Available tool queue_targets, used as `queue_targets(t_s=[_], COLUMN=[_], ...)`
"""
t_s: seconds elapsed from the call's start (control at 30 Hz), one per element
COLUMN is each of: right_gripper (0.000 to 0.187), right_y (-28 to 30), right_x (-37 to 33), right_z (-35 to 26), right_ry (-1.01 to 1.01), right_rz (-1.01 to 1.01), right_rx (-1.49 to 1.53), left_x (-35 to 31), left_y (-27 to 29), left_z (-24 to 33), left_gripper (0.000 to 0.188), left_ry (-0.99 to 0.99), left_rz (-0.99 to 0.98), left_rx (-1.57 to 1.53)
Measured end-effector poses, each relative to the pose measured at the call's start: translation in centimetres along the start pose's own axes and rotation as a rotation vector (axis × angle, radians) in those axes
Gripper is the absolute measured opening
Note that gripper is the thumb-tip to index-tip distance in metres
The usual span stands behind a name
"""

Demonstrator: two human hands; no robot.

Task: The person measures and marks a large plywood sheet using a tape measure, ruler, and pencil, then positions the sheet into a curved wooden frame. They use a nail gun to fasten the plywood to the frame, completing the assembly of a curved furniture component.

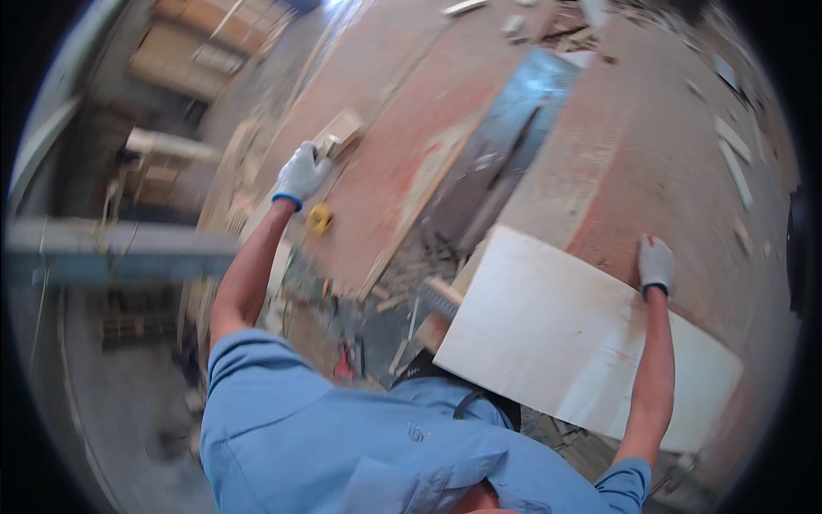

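My left hand (304, 173), in a white glove with a blue cuff, is stretched out over the far left of the work table. Its fingers are closed at the near end of a light wooden block (341, 130); a small shiny part shows beside the thumb. My right hand (656, 264), gloved in white too, is at the far edge of a large pale board (548, 321), its forearm crossing above the board. The fingers there are drawn together, with a small red spot near their tips. Whatever they may hold is hidden.
A yellow ring-shaped roll (319, 218) lies near my left wrist. A long metal-lined slot (514, 128) divides the reddish table (402, 128). Wood scraps (735, 171) lie at the right. A grey beam (128, 250) runs at the left, and red-handled tools (345, 364) lie below.
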State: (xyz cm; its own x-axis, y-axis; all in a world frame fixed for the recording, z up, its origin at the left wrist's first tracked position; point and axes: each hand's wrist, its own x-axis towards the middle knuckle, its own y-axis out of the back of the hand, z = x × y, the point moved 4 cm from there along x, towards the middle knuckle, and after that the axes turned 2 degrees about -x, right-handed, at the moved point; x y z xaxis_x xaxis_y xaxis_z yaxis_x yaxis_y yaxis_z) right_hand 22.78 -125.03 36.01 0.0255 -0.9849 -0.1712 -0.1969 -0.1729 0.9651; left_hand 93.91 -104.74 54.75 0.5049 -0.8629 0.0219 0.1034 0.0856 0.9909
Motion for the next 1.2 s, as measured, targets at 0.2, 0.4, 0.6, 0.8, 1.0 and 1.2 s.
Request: queue_targets(t_s=[0.2, 0.4, 0.6, 0.8, 1.0, 1.2], right_gripper=[0.054, 0.056, 0.042, 0.039, 0.03, 0.03], right_y=[-1.1, -1.6, 4.5, 10.7, 8.3, 6.6], right_x=[1.7, 4.0, 0.5, -14.8, -27.0, -36.1], right_z=[2.4, 4.2, 3.4, -1.8, 0.6, -2.4], right_ry=[0.043, 0.131, 0.065, -0.09, -0.301, -0.5], right_rz=[-0.028, -0.033, 0.027, 0.05, -0.022, -0.221], right_rx=[-0.054, -0.042, 0.413, 1.001, 0.974, 1.25], left_x=[-14.7, -24.5, -28.4, -29.9, -33.0, -36.2], left_y=[2.0, 1.3, -1.6, -5.1, -14.8, -15.3], left_z=[-6.7, -3.3, -3.1, -4.6, -8.4, -3.6], left_gripper=[0.029, 0.029, 0.028, 0.028, 0.031, 0.036], left_ry=[0.463, 0.531, 0.693, 0.838, 1.078, 1.019], left_rz=[-0.04, 0.075, 0.09, 0.115, 0.128, -0.108], left_rx=[-1.159, -1.605, -1.764, -1.832, -1.659, -1.923])
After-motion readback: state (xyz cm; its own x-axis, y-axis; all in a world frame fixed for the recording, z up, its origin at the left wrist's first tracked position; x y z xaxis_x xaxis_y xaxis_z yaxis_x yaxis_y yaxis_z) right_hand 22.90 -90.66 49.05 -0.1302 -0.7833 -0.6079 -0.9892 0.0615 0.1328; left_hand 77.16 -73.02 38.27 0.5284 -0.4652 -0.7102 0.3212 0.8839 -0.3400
